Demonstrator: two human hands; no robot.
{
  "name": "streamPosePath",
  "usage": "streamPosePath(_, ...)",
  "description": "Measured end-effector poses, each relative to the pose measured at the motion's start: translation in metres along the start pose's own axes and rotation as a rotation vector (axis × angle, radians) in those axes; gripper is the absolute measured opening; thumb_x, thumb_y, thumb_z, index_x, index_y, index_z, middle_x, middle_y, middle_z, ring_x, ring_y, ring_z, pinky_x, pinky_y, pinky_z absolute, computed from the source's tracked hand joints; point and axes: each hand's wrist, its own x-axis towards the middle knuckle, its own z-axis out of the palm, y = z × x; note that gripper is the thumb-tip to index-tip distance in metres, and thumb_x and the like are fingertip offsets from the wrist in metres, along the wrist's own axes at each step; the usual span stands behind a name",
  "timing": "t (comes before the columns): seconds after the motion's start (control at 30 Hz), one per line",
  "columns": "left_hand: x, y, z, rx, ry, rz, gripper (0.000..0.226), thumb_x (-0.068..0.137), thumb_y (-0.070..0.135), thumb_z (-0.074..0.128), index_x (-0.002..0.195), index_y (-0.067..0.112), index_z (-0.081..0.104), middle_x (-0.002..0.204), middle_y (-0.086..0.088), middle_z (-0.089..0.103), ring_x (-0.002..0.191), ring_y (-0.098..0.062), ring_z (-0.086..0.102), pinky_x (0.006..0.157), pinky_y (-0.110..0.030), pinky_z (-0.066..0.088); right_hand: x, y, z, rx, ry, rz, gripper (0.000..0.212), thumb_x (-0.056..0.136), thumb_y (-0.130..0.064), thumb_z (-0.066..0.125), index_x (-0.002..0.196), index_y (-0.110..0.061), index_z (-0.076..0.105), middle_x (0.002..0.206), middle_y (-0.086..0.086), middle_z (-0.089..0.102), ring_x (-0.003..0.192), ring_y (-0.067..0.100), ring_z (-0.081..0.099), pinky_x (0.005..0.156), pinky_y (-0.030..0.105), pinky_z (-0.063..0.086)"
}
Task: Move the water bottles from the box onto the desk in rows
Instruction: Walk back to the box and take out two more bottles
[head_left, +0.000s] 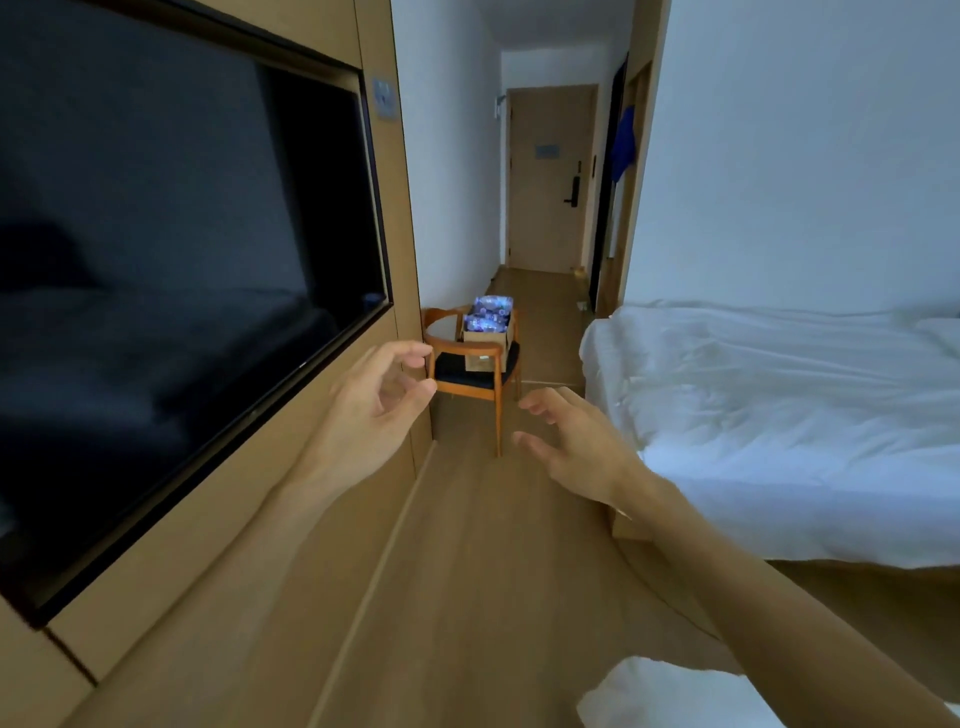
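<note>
Reaching forward with nothing held, the person's left hand (382, 400) has its fingers loosely curled with thumb and forefinger apart, and the right hand (569, 441) is spread open. Both hands are well apart from the cardboard box (487, 347), which sits on the dark seat of a wooden armchair (470, 376) down the passage, between the TV wall panel and the bed (779, 415). The water bottles (489, 313) fill its open top, their plastic glinting. Full bottles are likely heavy for their size, thin-walled and a little slick; gripping each around its middle or just under the cap seems safest. No desk surface is in view.
</note>
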Motion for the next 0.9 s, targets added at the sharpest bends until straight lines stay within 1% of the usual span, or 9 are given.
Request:
streamPosePath(0.17, 0.087, -0.083, 0.021, -0.045, 0.017, 0.012, 0.031, 0.093, 0.034, 0.06, 0.122, 0.042, 0.053, 0.113, 0.024, 0.056, 0.1, 0.005, 0.056, 0.082, -0.021, 0.047, 0.1, 0.043, 0.042, -0.025, 0.007, -0.001, 0.04, 0.09, -0.05, 0.056, 0.125, -0.031, 0.048, 0.121, -0.009, 0.054, 0.107, 0.011, 0.054, 0.091, 0.039, 0.05)
streamPosePath(0.33, 0.195, -0.155, 0.041, -0.071, -0.016, 0.04, 0.031, 0.092, 0.035, 0.061, 0.117, 0.05, 0.051, 0.112, 0.026, 0.057, 0.101, 0.004, 0.057, 0.082, -0.02, 0.047, 0.205, 0.083, 0.069, -0.055, 0.019, 0.035, 0.035, 0.09, -0.048, 0.057, 0.12, -0.041, 0.041, 0.117, -0.01, 0.054, 0.101, 0.009, 0.055, 0.085, 0.031, 0.051)
streamPosePath(0.4, 0.237, -0.18, 0.051, -0.068, -0.024, 0.06, 0.03, 0.092, 0.036, 0.06, 0.119, 0.047, 0.052, 0.11, 0.027, 0.057, 0.1, 0.004, 0.057, 0.079, -0.016, 0.045, 0.242, 0.098, 0.074, -0.058, 0.044, 0.042, 0.032, 0.089, -0.047, 0.057, 0.116, -0.042, 0.039, 0.114, -0.01, 0.055, 0.099, 0.01, 0.055, 0.081, 0.028, 0.049)
streamPosePath(0.5, 0.29, -0.216, 0.071, -0.066, -0.041, 0.068, 0.03, 0.092, 0.038, 0.058, 0.121, 0.041, 0.053, 0.111, 0.029, 0.057, 0.102, 0.007, 0.056, 0.077, -0.013, 0.043, 0.29, 0.123, 0.082, -0.059, 0.056, 0.064, 0.029, 0.089, -0.048, 0.056, 0.113, -0.042, 0.04, 0.112, -0.012, 0.053, 0.097, 0.009, 0.054, 0.079, 0.028, 0.049)
streamPosePath(0.6, 0.338, -0.253, 0.096, -0.083, -0.067, 0.073, 0.03, 0.091, 0.037, 0.058, 0.12, 0.04, 0.054, 0.111, 0.024, 0.059, 0.102, 0.005, 0.057, 0.079, -0.017, 0.047, 0.337, 0.156, 0.096, -0.045, 0.066, 0.102, 0.03, 0.089, -0.047, 0.058, 0.115, -0.039, 0.044, 0.112, -0.014, 0.051, 0.094, 0.004, 0.052, 0.077, 0.023, 0.045)
streamPosePath(0.67, 0.365, -0.275, 0.112, -0.093, -0.085, 0.074, 0.029, 0.091, 0.034, 0.06, 0.118, 0.042, 0.054, 0.11, 0.022, 0.06, 0.101, 0.003, 0.058, 0.079, -0.019, 0.049, 0.365, 0.179, 0.106, -0.044, 0.059, 0.117, 0.031, 0.089, -0.048, 0.058, 0.116, -0.038, 0.046, 0.113, -0.014, 0.051, 0.095, 0.004, 0.052, 0.079, 0.024, 0.047)
streamPosePath(0.77, 0.413, -0.31, 0.142, -0.087, -0.104, 0.07, 0.028, 0.092, 0.033, 0.06, 0.117, 0.043, 0.054, 0.11, 0.021, 0.06, 0.102, 0.004, 0.058, 0.081, -0.019, 0.049, 0.414, 0.22, 0.122, -0.046, 0.053, 0.135, 0.034, 0.09, -0.048, 0.057, 0.119, -0.034, 0.047, 0.116, -0.011, 0.053, 0.101, 0.008, 0.053, 0.084, 0.031, 0.05)
streamPosePath(0.83, 0.448, -0.332, 0.163, -0.081, -0.107, 0.076, 0.028, 0.092, 0.034, 0.06, 0.118, 0.041, 0.054, 0.11, 0.021, 0.059, 0.102, 0.003, 0.058, 0.079, -0.016, 0.047, 0.448, 0.249, 0.131, -0.03, 0.059, 0.134, 0.034, 0.09, -0.048, 0.056, 0.12, -0.034, 0.047, 0.117, -0.01, 0.053, 0.102, 0.01, 0.054, 0.086, 0.035, 0.051)
streamPosePath(0.9, 0.484, -0.352, 0.184, -0.082, -0.109, 0.084, 0.028, 0.092, 0.032, 0.061, 0.118, 0.039, 0.055, 0.109, 0.021, 0.06, 0.101, 0.002, 0.059, 0.077, -0.011, 0.047, 0.484, 0.28, 0.139, -0.001, 0.066, 0.13, 0.035, 0.089, -0.051, 0.054, 0.12, -0.034, 0.048, 0.117, -0.011, 0.054, 0.102, 0.01, 0.054, 0.087, 0.035, 0.05)
